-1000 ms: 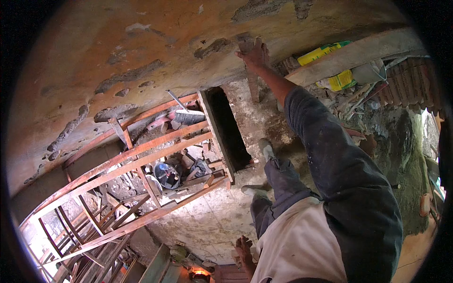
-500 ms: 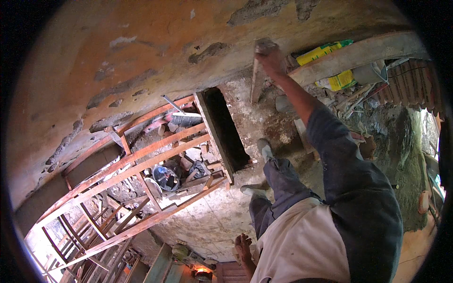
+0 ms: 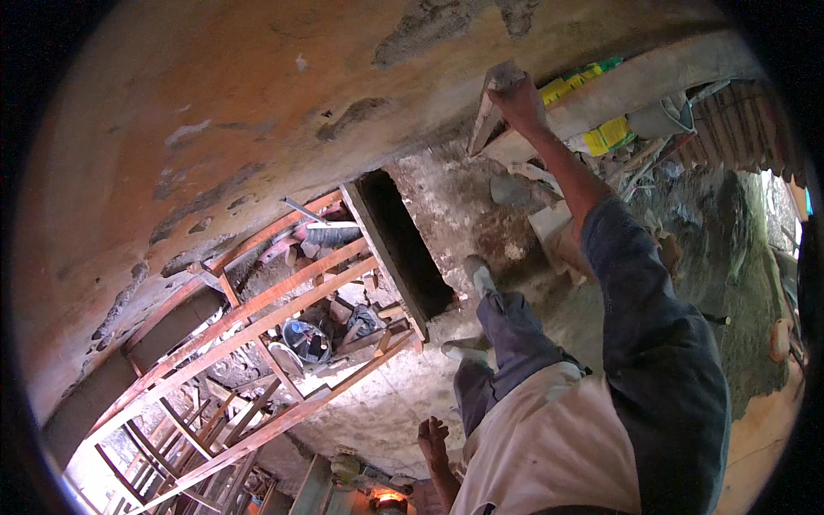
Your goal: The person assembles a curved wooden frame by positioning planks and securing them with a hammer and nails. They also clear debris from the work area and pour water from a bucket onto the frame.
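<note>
My right hand (image 3: 520,101), at the end of a stretched arm, grips the upper end of a worn wooden board (image 3: 486,123) beside the wall. The board leans slightly, its lower end toward the floor; whether it touches cannot be made out. Lower down, near my waist, my left hand (image 3: 434,439) hangs with fingers curled in and nothing visible in it. Just right of the gripping hand lie yellow-and-green bags (image 3: 608,136) around a thick beam (image 3: 639,81).
A dark rectangular pit (image 3: 402,242) opens in the floor by my feet, with a plank along its left edge. Left of it, a timber frame (image 3: 283,290) surrounds a black bucket (image 3: 306,342), a broom (image 3: 330,233) and rubble. The peeling orange wall (image 3: 223,94) rises beyond.
My right hand has shifted a little right with the board, whose lower end has risen and which looks more tilted. The view has turned slightly. My left hand still hangs low.
</note>
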`<action>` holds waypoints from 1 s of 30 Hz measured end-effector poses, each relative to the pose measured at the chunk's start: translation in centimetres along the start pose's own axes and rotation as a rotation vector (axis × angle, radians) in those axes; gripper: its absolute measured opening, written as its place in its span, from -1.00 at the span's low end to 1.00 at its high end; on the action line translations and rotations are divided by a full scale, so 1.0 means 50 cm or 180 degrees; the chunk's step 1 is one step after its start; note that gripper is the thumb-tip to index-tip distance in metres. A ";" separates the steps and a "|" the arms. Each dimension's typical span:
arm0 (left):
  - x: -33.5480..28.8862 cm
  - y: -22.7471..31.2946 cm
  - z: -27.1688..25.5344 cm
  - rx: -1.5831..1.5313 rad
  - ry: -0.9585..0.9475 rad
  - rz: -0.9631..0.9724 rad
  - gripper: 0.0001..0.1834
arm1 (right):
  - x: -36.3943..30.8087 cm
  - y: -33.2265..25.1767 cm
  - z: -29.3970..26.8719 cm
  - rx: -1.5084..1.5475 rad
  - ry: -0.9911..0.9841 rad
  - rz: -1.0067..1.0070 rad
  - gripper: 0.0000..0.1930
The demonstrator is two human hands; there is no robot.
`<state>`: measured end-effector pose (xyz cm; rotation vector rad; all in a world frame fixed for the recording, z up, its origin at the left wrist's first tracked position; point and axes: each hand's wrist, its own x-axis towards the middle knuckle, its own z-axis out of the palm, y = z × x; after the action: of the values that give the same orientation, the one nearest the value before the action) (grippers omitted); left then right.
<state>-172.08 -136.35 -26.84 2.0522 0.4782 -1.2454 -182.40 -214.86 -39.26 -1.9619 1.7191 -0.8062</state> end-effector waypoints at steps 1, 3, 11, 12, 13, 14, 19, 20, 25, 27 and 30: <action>0.000 0.005 0.001 -0.0070 -0.0008 0.0031 -0.68 | 0.007 0.006 -0.001 0.0053 -0.0103 0.0246 -0.15; 0.000 0.012 0.005 -0.0054 0.0019 -0.0044 -0.69 | 0.028 0.014 -0.010 -0.0189 -0.0320 -0.0339 -0.18; 0.002 0.021 0.033 0.0005 -0.0084 0.0034 -0.64 | 0.096 -0.032 0.019 -0.0546 -0.0353 -0.0079 -0.11; 0.002 0.020 0.036 0.0105 -0.0076 0.0039 -0.62 | 0.098 -0.033 0.020 -0.0523 -0.0648 0.0244 0.02; 0.000 0.019 0.037 0.0020 -0.0094 0.0115 -0.61 | 0.095 -0.036 0.026 -0.0402 -0.0722 0.0421 0.09; -0.002 0.017 0.038 -0.0021 -0.0120 0.0174 -0.61 | 0.093 -0.038 0.029 -0.0286 -0.0789 0.0601 0.17; -0.014 0.005 0.042 -0.0012 -0.0097 0.0176 -0.57 | 0.075 -0.055 0.058 -0.0166 -0.0242 0.0710 0.26; -0.017 0.002 0.042 -0.0081 -0.0140 0.0185 -0.57 | 0.069 -0.053 0.065 -0.0546 -0.0152 0.0392 0.24; -0.021 -0.024 0.041 -0.0028 -0.0023 0.0031 -0.56 | -0.029 0.016 0.106 -0.0230 -0.0078 0.0559 0.03; -0.015 -0.038 0.042 0.0051 -0.0039 -0.0024 -0.59 | -0.126 0.059 0.135 -0.0208 -0.0010 0.0299 -0.15; -0.009 -0.059 0.042 0.0310 -0.0046 -0.0124 -0.63 | -0.363 0.127 0.131 -0.0616 -0.1921 0.0040 -0.31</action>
<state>-175.44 -135.77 -28.16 2.1225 0.4612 -1.3292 -184.16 -198.44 -51.09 -2.0315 1.4696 -0.0159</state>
